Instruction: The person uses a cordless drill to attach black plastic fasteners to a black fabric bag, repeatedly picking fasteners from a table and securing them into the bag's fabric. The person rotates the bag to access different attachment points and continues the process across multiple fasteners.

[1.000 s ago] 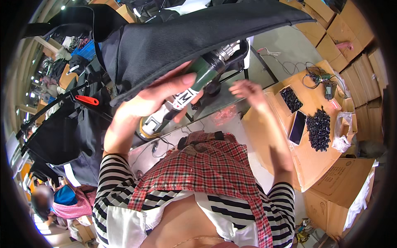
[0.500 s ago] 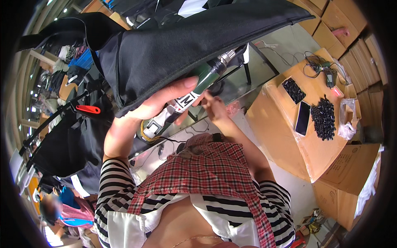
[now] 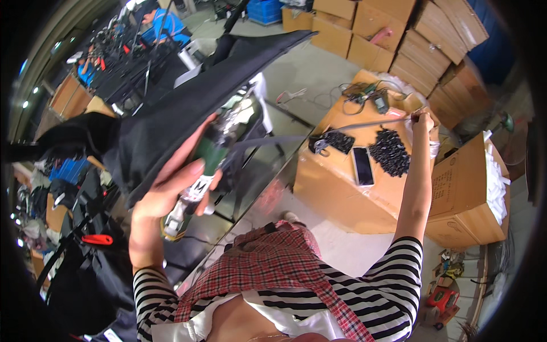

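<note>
My left hand (image 3: 174, 185) is wrapped round a green and silver power screwdriver (image 3: 209, 155), its tip up by the black fabric piece (image 3: 171, 102). That fabric hangs over the tool and against the back of the hand. My right arm is stretched out to the right, over the cardboard box. There my right hand (image 3: 423, 121) is closed on the end of a dark strap (image 3: 364, 123), which runs taut and slightly blurred back toward the fabric. A small dark buckle-like piece (image 3: 320, 146) shows just under the strap.
On the cardboard box (image 3: 336, 199) lie a phone (image 3: 363, 166), a pile of small black parts (image 3: 390, 151) and a cabled device (image 3: 380, 101). An open carton (image 3: 467, 194) stands to the right. At left, black fabric carries a red handle (image 3: 97, 239). Co-workers (image 3: 165, 25) are farther back.
My right hand has gone from beside the screwdriver far to the right, drawing the strap out over the box. The screwdriver and fabric have shifted left and down in view.
</note>
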`<state>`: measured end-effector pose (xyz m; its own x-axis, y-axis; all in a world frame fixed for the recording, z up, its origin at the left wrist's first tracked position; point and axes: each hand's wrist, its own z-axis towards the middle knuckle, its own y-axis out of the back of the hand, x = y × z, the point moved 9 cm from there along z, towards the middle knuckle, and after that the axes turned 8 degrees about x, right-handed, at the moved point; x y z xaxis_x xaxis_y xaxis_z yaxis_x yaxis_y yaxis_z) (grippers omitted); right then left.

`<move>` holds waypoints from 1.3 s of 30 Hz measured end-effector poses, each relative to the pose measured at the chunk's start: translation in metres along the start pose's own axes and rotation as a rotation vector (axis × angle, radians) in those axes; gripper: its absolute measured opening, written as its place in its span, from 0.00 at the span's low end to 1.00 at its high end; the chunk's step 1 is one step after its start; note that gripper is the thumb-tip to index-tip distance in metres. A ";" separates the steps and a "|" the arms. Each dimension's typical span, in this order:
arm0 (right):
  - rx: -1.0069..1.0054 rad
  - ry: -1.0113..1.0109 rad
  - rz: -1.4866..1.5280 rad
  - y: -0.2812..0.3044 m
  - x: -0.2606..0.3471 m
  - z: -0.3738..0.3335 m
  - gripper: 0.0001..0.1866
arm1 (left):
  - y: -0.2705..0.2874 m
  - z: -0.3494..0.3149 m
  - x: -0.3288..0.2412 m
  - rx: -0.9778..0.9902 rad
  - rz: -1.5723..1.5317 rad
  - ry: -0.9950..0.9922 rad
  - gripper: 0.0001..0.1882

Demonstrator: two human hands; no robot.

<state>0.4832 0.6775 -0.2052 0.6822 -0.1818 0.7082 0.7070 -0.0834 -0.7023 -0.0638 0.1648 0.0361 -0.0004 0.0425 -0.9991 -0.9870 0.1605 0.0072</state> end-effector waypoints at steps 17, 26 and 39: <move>0.515 0.841 -1.257 -0.363 -0.074 -0.193 0.15 | 0.016 0.015 -0.013 -0.188 -0.070 -0.120 0.43; 1.026 0.770 -1.112 -0.499 -0.155 -0.406 0.07 | 0.020 0.015 -0.014 -0.243 -0.066 -0.122 0.45; 0.865 0.804 -1.181 -0.492 -0.153 -0.388 0.14 | 0.020 0.017 -0.013 -0.131 -0.055 -0.114 0.43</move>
<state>-0.0414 0.3661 0.0043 -0.3347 -0.8634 0.3775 0.8036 -0.0523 0.5929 -0.0811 0.1838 0.0498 0.0651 0.1501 -0.9865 -0.9975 0.0364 -0.0603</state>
